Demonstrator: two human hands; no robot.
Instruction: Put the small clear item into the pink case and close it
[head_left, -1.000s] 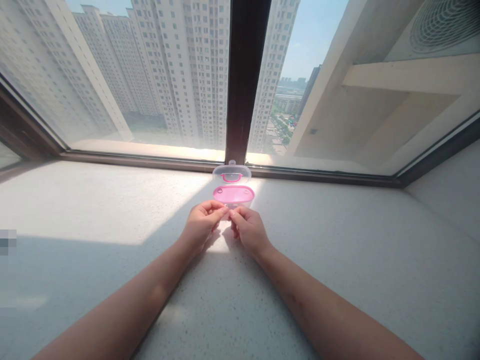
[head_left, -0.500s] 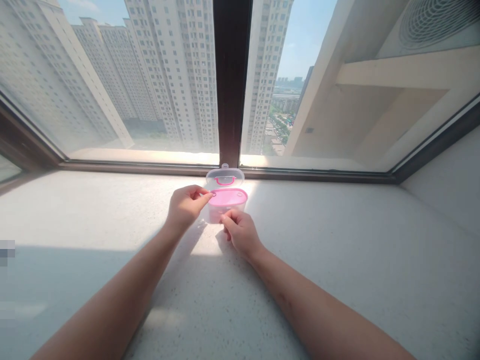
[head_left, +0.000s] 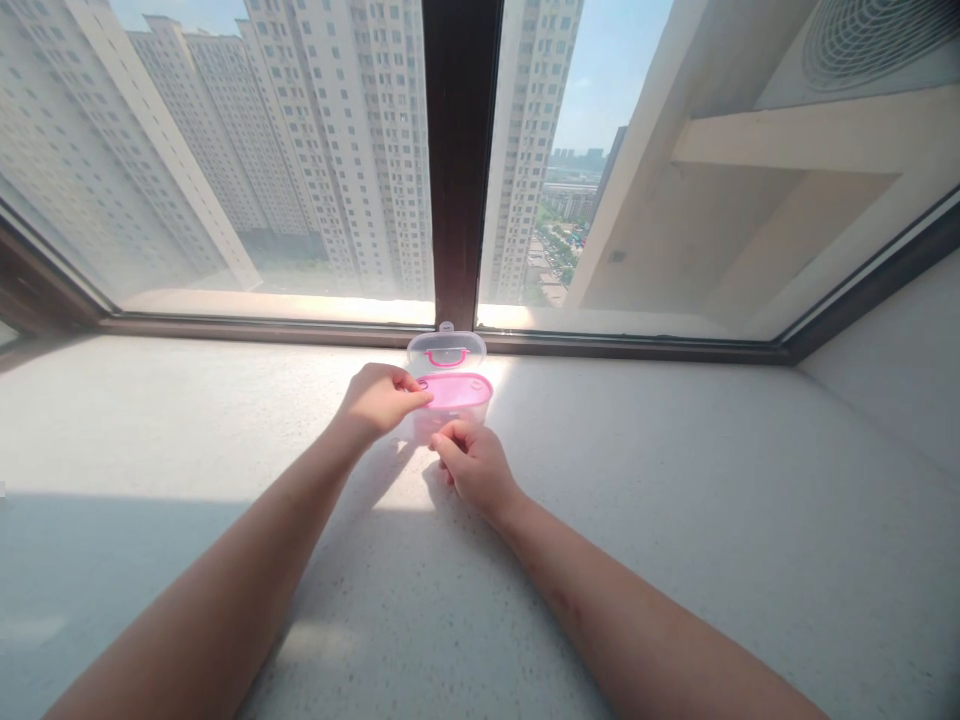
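Note:
A small clear plastic box [head_left: 472, 413] with a pink inner cover [head_left: 459, 390] stands on the white ledge. Its clear lid [head_left: 447, 342], which carries a pink handle [head_left: 447, 362], is flipped back toward the window post. My left hand [head_left: 379, 400] reaches over the left end of the pink cover, thumb and forefinger closed beside a small round mark there; anything between them is too small to name. In front of the box, my right hand [head_left: 474, 462] is closed with its fingertips pinched near the lower front wall. What it holds, if anything, I cannot make out.
The speckled white ledge [head_left: 660, 480] spreads to both sides and toward me. Behind the box rise a dark window post [head_left: 459, 180] and the low frame rail [head_left: 637, 347]. A pale wall [head_left: 892, 350] closes off the right side.
The view has shifted slightly. My left fingertips sit slightly further over the pink cover, and my right hand has moved a little to the left along the box's front.

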